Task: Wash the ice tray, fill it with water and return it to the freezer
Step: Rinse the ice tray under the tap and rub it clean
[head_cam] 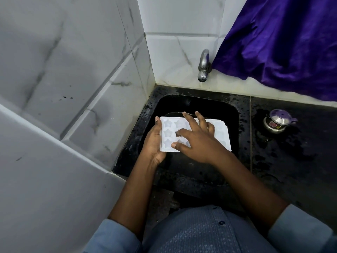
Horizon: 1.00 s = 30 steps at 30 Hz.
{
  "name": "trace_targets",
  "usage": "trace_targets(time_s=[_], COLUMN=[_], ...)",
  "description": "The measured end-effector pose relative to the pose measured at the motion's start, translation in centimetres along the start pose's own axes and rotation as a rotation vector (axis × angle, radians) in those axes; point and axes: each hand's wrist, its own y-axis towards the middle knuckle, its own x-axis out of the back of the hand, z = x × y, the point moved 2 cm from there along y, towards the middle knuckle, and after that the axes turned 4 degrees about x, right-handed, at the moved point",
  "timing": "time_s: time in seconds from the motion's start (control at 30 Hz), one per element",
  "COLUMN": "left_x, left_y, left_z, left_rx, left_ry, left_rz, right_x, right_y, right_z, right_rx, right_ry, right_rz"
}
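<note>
Grey-white marble-look tiled wall (pixel 73 70) fills left and back. A purple shiny cloth (pixel 282 42) hangs top right. The black speckled stone counter (pixel 282 143) is wet, with a puddle on the right part. A black rectangular sink basin (pixel 182 103) is set into it in the corner.

The white plastic ice tray with star-shaped cells (pixel 221 137) is held over the sink, cells up, roughly level. Its long axis runs left to right across the body, with the right end slightly nearer the person. Cannot tell if the cells hold water.

The left hand (pixel 155 143) grips the tray's left short end, thumb over the top edge and palm underneath. The right hand (pixel 197 141) lies on the top face with fingers spread, tips on the cells, gripping nothing. Looks like rubbing the cells, so the wash step; fill and freezer not yet done.

The chrome wall tap (pixel 203 65) sits beyond the tray, above the far sink rim, about over the tray's middle. No stream visible. The tray lies nearer the body than the spout, so a rinse or fill would mean pushing it away and under. The right hand is nearer the tap, and it is free to work it.

A small steel pot with a purple lid (pixel 278 121) stands on the counter at right, well apart from the tray.
</note>
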Motion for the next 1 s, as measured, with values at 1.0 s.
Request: trace_targets(time_s=[1.0], left_x=[-0.4], left_y=[-0.6], left_z=[-0.5], left_rx=[-0.026], left_ry=[-0.014], left_rz=[-0.028], right_x=[1.4], right_y=[-1.6], right_z=[-2.3], right_rx=[-0.04], right_ry=[0.067], right_rz=[-0.024])
